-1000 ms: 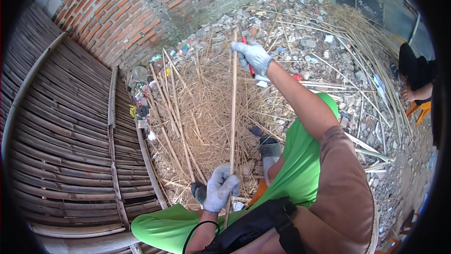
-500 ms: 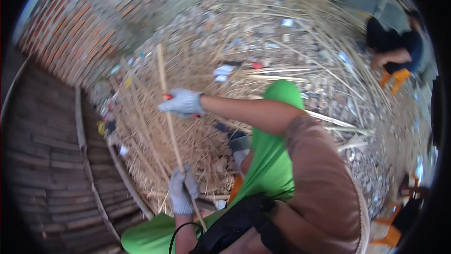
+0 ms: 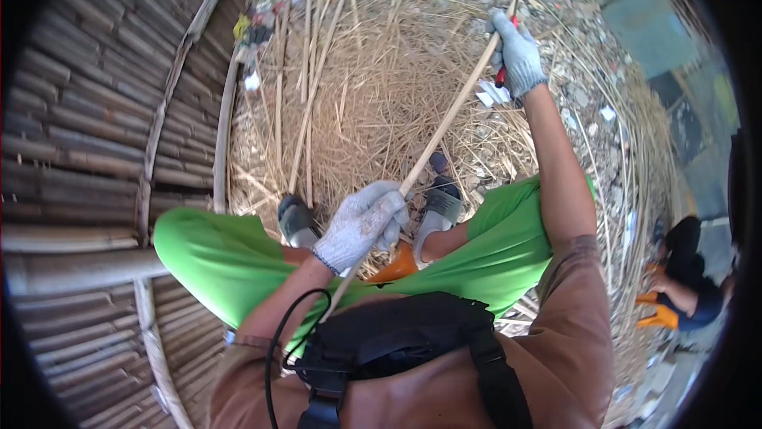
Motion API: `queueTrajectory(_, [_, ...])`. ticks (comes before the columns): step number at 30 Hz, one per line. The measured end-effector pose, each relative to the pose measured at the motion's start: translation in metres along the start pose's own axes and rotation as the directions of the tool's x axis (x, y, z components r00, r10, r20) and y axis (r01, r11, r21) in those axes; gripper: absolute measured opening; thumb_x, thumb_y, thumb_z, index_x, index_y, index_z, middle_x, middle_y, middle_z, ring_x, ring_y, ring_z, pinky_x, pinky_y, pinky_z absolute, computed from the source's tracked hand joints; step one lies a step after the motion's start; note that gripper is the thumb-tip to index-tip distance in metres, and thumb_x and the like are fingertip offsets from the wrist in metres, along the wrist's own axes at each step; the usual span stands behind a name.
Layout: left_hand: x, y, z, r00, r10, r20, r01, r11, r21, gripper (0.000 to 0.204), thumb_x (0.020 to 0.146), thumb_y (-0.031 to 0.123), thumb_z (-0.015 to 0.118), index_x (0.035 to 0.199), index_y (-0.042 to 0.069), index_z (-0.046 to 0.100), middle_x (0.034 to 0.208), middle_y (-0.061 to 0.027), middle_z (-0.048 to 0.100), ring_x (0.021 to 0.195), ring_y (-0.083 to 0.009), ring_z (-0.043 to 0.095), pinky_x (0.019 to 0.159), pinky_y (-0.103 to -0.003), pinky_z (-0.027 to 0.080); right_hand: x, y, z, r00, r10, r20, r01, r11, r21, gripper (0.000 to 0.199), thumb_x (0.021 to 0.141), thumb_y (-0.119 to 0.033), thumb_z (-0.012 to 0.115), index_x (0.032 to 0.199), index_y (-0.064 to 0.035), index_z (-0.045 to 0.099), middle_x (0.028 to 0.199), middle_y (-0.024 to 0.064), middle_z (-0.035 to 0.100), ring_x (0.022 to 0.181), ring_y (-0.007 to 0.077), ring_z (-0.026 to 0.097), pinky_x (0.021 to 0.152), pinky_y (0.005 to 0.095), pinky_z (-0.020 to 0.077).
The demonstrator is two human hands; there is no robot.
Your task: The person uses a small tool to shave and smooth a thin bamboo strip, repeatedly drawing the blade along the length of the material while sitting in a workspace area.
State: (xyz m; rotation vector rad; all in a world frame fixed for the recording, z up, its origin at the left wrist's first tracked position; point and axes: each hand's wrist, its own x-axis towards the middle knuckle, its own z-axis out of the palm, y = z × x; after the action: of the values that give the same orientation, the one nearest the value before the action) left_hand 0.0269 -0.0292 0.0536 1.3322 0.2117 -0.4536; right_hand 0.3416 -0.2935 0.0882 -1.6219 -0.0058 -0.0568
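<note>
A seated person in green trousers [image 3: 508,227] holds a long, pale bamboo strip [image 3: 456,107] slantwise, its lower end near the lap and its upper end out to the right. The left gloved hand [image 3: 367,219] is curled around the lower part; the right gloved hand [image 3: 517,57] grips near the top, together with a red-handled tool [image 3: 501,77]. Straw-like shavings [image 3: 373,103] cover the ground between the feet and beyond, beside a bamboo-slat panel [image 3: 87,111] at left
</note>
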Motion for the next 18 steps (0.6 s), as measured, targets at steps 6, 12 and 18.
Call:
queueTrajectory(6, [0.004,0.017,-0.002,0.966,0.2,-0.161,-0.199,0.98,0.023,0.038,0.113,0.028,0.063,0.14,0.001,0.061,0.091,-0.0018,0.071,0.066,-0.006,0.063,0.057,-0.023,0.055,-0.06,-0.013,0.068,0.927,0.113,0.358,-0.129,0.991,0.021,0.036,0.105,-0.043,0.074,0.099,-0.0084,0.07,0.065,-0.0022,0.057,0.05,0.0108,0.054,0.047,0.0281,0.0422])
queueTrajectory(12, [-0.003,0.063,-0.013,0.894,0.305,-0.329,-0.326,0.945,-0.011,0.04,0.11,0.028,0.069,0.136,-0.003,0.063,0.095,-0.0051,0.073,0.068,-0.0079,0.067,0.061,-0.025,0.059,-0.094,-0.057,0.127,0.82,0.035,0.571,-0.055,0.998,0.017,0.034,0.108,-0.039,0.069,0.101,-0.006,0.067,0.064,-0.0024,0.054,0.05,0.0094,0.05,0.047,0.0276,0.0404])
queueTrajectory(18, [-0.001,0.089,-0.015,0.801,0.438,-0.409,-0.508,0.858,-0.077,0.034,0.109,0.02,0.069,0.134,-0.003,0.064,0.097,-0.0079,0.075,0.073,-0.0132,0.072,0.06,-0.027,0.061,-0.104,-0.116,0.167,0.887,-0.074,0.456,0.08,0.997,0.006,0.035,0.107,-0.041,0.07,0.103,-0.0062,0.068,0.065,-0.0029,0.056,0.051,0.0081,0.051,0.048,0.0259,0.0411])
